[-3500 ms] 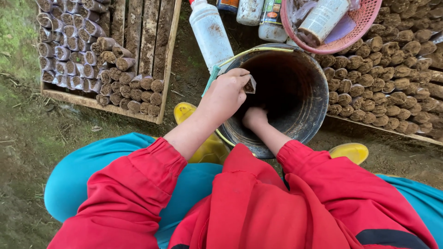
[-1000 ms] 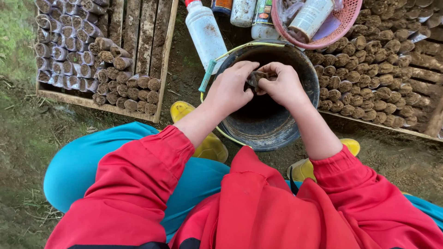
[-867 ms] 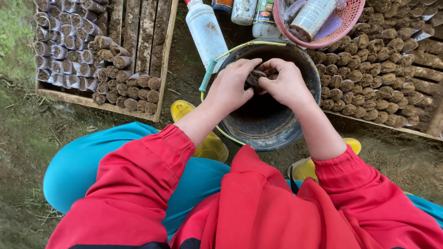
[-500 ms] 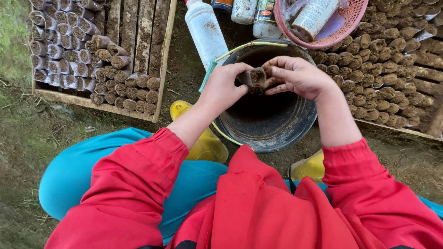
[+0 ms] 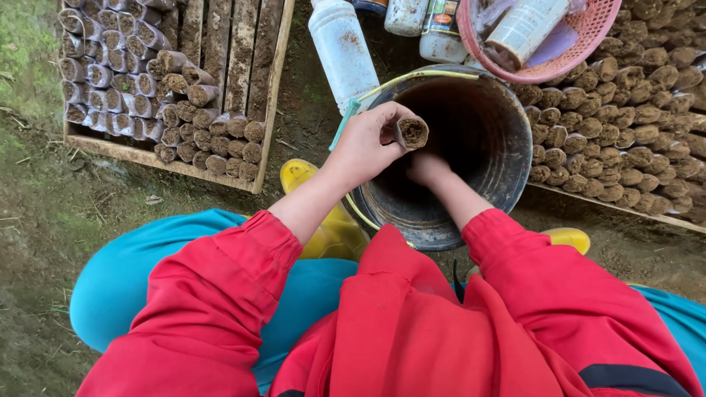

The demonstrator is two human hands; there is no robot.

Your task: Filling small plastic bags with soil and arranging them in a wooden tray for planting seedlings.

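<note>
My left hand (image 5: 365,144) grips a small soil-filled seedling bag (image 5: 410,132) at the near left rim of a dark metal bucket (image 5: 507,176); the bag's open end, packed with brown soil, faces up. My right hand (image 5: 428,168) reaches down inside the bucket, and its fingers are hidden in the dark interior, so whether it holds anything cannot be seen. A thin yellow-green handle (image 5: 412,77) arcs over the bucket's far rim.
A wooden crate (image 5: 250,88) at the left holds several rows of filled bags (image 5: 132,88). Many more filled bags (image 5: 625,103) lie at the right. A white bottle (image 5: 343,48) and a pink basket (image 5: 566,51) with bottles stand behind the bucket. Yellow boots (image 5: 323,228) rest on bare soil.
My right hand has left the bag and dropped into the bucket. My left hand alone now holds the bag, turned with its soil-filled end up.
</note>
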